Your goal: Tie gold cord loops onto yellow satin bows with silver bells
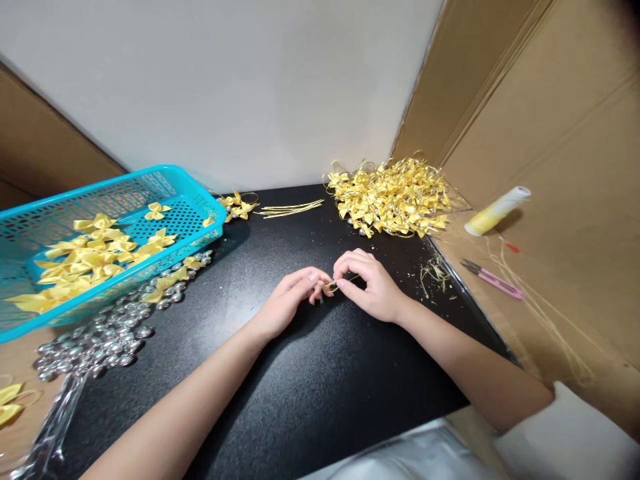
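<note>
Over the middle of the black table, my left hand (295, 297) and my right hand (367, 287) meet with their fingertips close together. A thin golden cord (332, 285) runs between them, pinched by both. A small loop of it shows beside my right thumb. Part of the cord is hidden behind the fingers. Behind my hands, several cut lengths of gold cord (293, 209) lie side by side. A heap of yellow ribbon bows with cord loops (395, 197) lies at the back right.
At left a turquoise basket (173, 175) holds yellow bows (105, 247). Silvery bells or beads (95, 340) lie along its front. On cardboard at right are pink thread snips (495, 280), a thread spool (497, 211) and loose cords (543, 310). Cord scraps (435, 273) litter the table's right edge.
</note>
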Motion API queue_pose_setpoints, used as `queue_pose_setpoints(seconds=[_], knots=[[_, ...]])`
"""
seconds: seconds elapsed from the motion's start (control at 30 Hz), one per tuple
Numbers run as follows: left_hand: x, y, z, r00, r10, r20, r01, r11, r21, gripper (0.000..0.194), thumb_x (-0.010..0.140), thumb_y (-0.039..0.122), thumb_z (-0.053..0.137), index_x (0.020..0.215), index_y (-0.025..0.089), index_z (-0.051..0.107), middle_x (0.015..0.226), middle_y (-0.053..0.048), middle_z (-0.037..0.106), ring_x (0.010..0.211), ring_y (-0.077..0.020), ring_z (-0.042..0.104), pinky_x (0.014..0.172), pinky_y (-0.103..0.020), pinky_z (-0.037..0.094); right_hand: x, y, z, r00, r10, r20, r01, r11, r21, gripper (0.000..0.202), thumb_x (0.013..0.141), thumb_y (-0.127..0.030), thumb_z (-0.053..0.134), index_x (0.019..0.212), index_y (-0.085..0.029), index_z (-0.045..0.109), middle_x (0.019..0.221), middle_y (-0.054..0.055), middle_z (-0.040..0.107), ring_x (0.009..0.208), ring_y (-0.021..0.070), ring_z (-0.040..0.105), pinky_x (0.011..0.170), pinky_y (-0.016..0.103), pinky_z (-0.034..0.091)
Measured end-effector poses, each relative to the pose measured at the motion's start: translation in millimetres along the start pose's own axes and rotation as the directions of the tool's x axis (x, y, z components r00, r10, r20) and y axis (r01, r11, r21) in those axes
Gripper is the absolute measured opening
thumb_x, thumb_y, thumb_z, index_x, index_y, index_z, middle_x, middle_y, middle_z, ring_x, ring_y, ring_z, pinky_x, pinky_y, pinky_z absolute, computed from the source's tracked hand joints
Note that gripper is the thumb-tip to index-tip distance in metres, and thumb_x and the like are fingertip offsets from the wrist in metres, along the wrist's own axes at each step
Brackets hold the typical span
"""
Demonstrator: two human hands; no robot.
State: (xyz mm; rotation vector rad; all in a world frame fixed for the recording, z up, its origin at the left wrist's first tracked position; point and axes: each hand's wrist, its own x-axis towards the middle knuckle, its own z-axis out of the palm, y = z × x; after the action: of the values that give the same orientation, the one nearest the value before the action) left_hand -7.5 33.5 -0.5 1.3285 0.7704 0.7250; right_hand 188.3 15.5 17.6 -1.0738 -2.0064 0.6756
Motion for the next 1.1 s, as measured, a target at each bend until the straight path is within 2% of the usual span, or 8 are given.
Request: queue_pose_setpoints(seconds=[0.13, 0.33, 0.53, 0.63, 0.77, 0.87, 0.97, 1.1], knots=[[-2, 4, -2.0, 0.999, -0.031, 0.043, 0.022, 0.982, 0.189, 0.034, 0.088, 0.045, 0.055, 0.07, 0.017, 0.059, 0.062, 0.003, 0.05, 0.06, -0.0117, 0.042, 0.061, -0.025, 0.033, 0, 0, -2, 0.999, -0.008, 0.046, 0.011, 0.997, -0.074, 0.012, 0.089, -0.017, 0.054, 0.077, -0.02, 0.055, 0.086, 0.001, 0.065, 0.086, 0.0182, 0.055, 0.084, 0.036, 0.034], [-3, 0, -2.3, 0.999, -0.017, -0.045, 0.025, 0.983, 0.183, 0.037, 0.088, 0.05, 0.052, 0.069, 0.018, 0.053, 0.059, 0.005, 0.042, 0.059, -0.0117, 0.037, 0.059, -0.024, 0.03, 2, 8, -10, 0.999, 0.035, 0.029, -0.025, 0.951, -0.308, 0.01, 0.089, -0.017, 0.052, 0.079, -0.021, 0.054, 0.09, 0.002, 0.066, 0.089, 0.0199, 0.053, 0.084, 0.037, 0.03], [-4, 5, -2.8, 1.0, -0.018, -0.008, 0.02, 0.965, 0.262, 0.04, 0.09, 0.05, 0.048, 0.068, 0.018, 0.055, 0.06, 0.004, 0.045, 0.059, -0.0119, 0.039, 0.059, -0.024, 0.033, 3, 13, -16, 0.996, -0.045, -0.083, 0.015, 0.944, -0.33, 0.012, 0.092, -0.02, 0.049, 0.081, -0.021, 0.054, 0.089, 0.002, 0.066, 0.09, 0.0198, 0.055, 0.082, 0.036, 0.031], [-4, 13, -8.2, 1.0, -0.01, -0.025, 0.018, 0.941, 0.338, 0.04, 0.092, 0.05, 0.046, 0.083, 0.017, 0.066, 0.063, 0.001, 0.052, 0.059, -0.0132, 0.044, 0.057, -0.025, 0.036, 2, 12, -16, 0.989, -0.098, -0.107, 0.06, 0.948, -0.313, 0.011, 0.092, -0.019, 0.05, 0.082, -0.021, 0.054, 0.088, 0.002, 0.065, 0.089, 0.0193, 0.055, 0.082, 0.036, 0.032], [-5, 25, -13.6, 0.963, 0.066, -0.26, 0.036, 0.929, 0.368, 0.046, 0.089, 0.048, 0.051, 0.121, 0.016, 0.063, 0.063, 0.002, 0.052, 0.058, -0.0144, 0.047, 0.054, -0.025, 0.04, 1, 9, -12, 0.984, -0.131, -0.117, 0.089, 0.948, -0.306, 0.011, 0.092, -0.019, 0.05, 0.081, -0.021, 0.054, 0.088, 0.002, 0.066, 0.089, 0.0192, 0.056, 0.081, 0.036, 0.033], [-5, 29, -6.9, 0.978, 0.085, -0.189, -0.01, 0.931, 0.364, 0.045, 0.084, 0.043, 0.063, 0.121, 0.017, 0.065, 0.069, 0.001, 0.059, 0.058, -0.0129, 0.047, 0.054, -0.024, 0.039, 0, 6, -8, 0.982, -0.158, -0.107, 0.12, 0.948, -0.295, 0.011, 0.093, -0.02, 0.051, 0.083, -0.021, 0.055, 0.088, 0.002, 0.066, 0.088, 0.0188, 0.056, 0.082, 0.036, 0.033], [-3, 24, 4.9, 0.998, 0.045, -0.042, -0.033, 0.969, 0.246, 0.026, 0.083, 0.04, 0.066, 0.09, 0.016, 0.074, 0.073, -0.003, 0.065, 0.061, -0.0118, 0.05, 0.057, -0.023, 0.039, -1, 4, -4, 0.979, -0.175, -0.102, 0.138, 0.945, -0.296, 0.013, 0.094, -0.022, 0.052, 0.082, -0.021, 0.057, 0.087, 0.002, 0.067, 0.087, 0.0184, 0.055, 0.082, 0.036, 0.032], [0, 11, 11.6, 0.976, -0.055, -0.209, 0.007, 0.975, -0.223, 0.033, 0.078, 0.048, 0.071, 0.072, 0.015, 0.071, 0.059, 0.002, 0.054, 0.046, -0.0044, 0.031, 0.045, -0.018, 0.025, -1, 3, 2, 0.981, -0.166, -0.102, 0.126, 0.939, -0.32, 0.013, 0.092, -0.02, 0.055, 0.079, -0.02, 0.059, 0.084, 0.001, 0.067, 0.085, 0.0177, 0.055, 0.08, 0.036, 0.031]])
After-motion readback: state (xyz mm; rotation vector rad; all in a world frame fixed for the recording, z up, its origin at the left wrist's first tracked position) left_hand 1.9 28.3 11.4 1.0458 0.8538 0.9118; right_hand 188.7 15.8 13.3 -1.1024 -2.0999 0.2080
